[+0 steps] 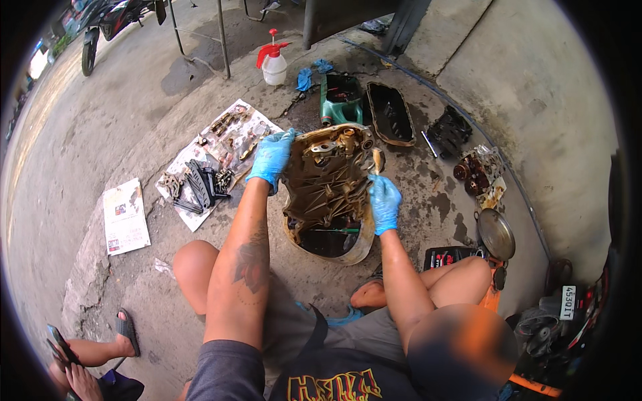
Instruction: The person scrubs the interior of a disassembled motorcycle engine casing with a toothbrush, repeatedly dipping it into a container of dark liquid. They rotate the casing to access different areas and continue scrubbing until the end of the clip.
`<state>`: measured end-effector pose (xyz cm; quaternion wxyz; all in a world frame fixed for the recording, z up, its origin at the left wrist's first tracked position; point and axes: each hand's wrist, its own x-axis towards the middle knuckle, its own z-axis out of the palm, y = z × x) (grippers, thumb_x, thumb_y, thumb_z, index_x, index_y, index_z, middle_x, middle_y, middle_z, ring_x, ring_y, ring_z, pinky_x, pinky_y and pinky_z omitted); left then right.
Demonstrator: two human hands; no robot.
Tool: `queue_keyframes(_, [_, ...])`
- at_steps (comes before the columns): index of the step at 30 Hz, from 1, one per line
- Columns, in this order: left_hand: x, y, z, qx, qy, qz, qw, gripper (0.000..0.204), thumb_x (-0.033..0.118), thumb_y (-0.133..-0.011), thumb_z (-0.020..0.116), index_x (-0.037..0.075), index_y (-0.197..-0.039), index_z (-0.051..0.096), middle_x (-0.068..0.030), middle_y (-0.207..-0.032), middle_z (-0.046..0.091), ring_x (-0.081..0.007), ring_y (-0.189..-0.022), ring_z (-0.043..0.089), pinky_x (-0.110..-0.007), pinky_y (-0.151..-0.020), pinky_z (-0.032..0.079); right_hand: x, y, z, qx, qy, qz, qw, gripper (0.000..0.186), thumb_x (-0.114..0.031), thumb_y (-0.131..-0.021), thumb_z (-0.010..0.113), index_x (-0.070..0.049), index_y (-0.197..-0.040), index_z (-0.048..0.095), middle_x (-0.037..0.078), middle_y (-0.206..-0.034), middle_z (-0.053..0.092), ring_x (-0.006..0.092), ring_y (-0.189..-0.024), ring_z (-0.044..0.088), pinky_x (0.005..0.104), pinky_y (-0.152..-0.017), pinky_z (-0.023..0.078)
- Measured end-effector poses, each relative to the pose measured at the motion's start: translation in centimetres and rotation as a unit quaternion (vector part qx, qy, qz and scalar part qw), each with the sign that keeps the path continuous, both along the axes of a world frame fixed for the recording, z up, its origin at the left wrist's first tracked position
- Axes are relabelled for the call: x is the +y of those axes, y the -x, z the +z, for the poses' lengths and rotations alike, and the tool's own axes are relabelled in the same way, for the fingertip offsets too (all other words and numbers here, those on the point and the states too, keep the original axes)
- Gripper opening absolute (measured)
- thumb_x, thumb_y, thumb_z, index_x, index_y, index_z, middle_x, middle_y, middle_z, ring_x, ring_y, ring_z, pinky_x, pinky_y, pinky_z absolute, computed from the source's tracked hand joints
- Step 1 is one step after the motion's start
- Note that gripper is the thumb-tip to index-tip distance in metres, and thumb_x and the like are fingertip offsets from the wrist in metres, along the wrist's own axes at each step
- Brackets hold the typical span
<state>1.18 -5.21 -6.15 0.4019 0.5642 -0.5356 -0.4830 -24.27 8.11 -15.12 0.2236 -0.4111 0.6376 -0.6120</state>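
My gloved left hand [270, 160] grips the upper left edge of a large, oily metal engine casing [319, 179], tilted above a pale oval basin [358, 248] holding dark liquid. In my gloved right hand [384, 200] is a brush [377, 159] with a light tip, raised beside the casing's right edge. A thin green object [341, 230] shows in the basin below. Newspaper sheets [184, 157] with small metal parts and dark bolts lie to the left.
A red-and-white pump sprayer [273, 67], green container [332, 110] and black pan [390, 113] stand behind. Oily parts [471, 170] and a round metal dish [495, 234] lie right, near the wall. A motorcycle [97, 30] is upper left; another person's leg [100, 351] is lower left.
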Motion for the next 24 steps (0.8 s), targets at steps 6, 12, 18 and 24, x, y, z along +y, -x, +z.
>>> queue_keyframes(6, [0.7, 0.7, 1.9, -0.023, -0.036, -0.039, 0.998, 0.038, 0.034, -0.097, 0.055, 0.001, -0.107, 0.071, -0.0097, -0.095, 0.072, -0.0143, -0.079, 0.061, -0.031, -0.074, 0.049, -1.7, -7.2, 3.5, 0.060, -0.049, 0.097, 0.992, 0.020, -0.016, -0.097, 0.058, -0.003, -0.092, 0.072, 0.007, -0.078, 0.070, 0.0120, -0.069, 0.059, 0.0272, -0.067, 0.048])
queue_keyframes(12, [0.0, 0.1, 0.4, 0.018, -0.037, -0.037, 0.998, 0.042, 0.040, -0.095, 0.059, 0.001, -0.104, 0.072, -0.0093, -0.083, 0.071, -0.0147, -0.067, 0.058, -0.032, -0.062, 0.050, -1.9, -5.5, 5.3, 0.088, -0.115, 0.076, 0.987, 0.026, -0.025, -0.096, 0.058, -0.003, -0.089, 0.071, 0.016, -0.079, 0.069, 0.0260, -0.068, 0.063, 0.0369, -0.068, 0.050])
queue_keyframes(18, [-0.3, 0.0, 1.0, -0.045, 0.034, -0.063, 0.996, 0.041, 0.038, -0.096, 0.056, 0.001, -0.100, 0.072, -0.0131, -0.080, 0.071, -0.0194, -0.070, 0.062, -0.036, -0.070, 0.051, -3.6, -3.2, 15.9, 0.430, -0.312, 0.102, 0.841, 0.035, -0.036, -0.092, 0.057, -0.005, -0.087, 0.071, 0.021, -0.087, 0.067, 0.0406, -0.083, 0.064, 0.0464, -0.075, 0.051])
queue_keyframes(24, [0.5, 0.6, 0.8, -0.043, 0.046, -0.033, 0.997, 0.042, 0.040, -0.096, 0.053, 0.003, -0.101, 0.072, -0.0191, -0.095, 0.072, -0.0305, -0.087, 0.069, -0.038, -0.080, 0.051, -6.6, -5.8, 18.9, 0.525, -0.270, 0.247, 0.768, 0.036, -0.037, -0.089, 0.059, -0.004, -0.086, 0.072, 0.022, -0.088, 0.067, 0.0398, -0.085, 0.065, 0.0460, -0.078, 0.051])
